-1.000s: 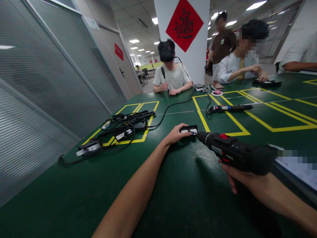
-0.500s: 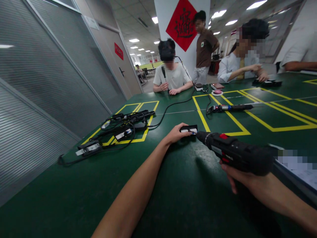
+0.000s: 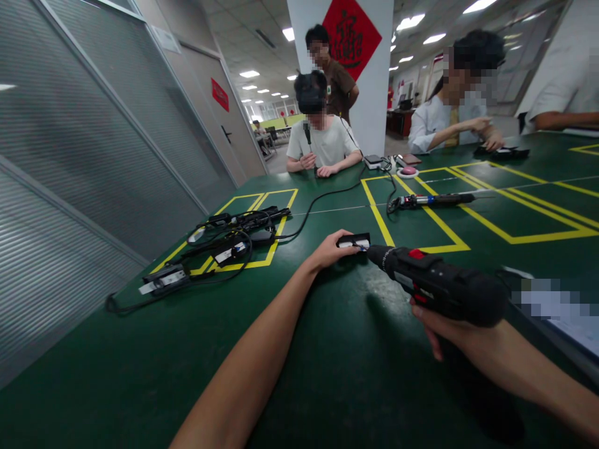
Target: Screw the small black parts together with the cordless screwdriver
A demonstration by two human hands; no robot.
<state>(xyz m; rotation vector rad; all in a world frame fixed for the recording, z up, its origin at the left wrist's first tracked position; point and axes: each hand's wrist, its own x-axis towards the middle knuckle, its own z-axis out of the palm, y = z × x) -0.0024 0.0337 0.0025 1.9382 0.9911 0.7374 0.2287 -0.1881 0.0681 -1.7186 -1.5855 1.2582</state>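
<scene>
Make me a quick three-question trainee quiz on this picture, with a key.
1. Which hand holds the black power drill with red accents?
2. True or false: the left hand grips the small black-and-white rectangular part.
3. Where in the picture does the pile of black cabled devices lie? A, right of the drill; B, left of the left hand; C, directly under the drill.

Key: 1, the right hand; 2, true; 3, B.
</scene>
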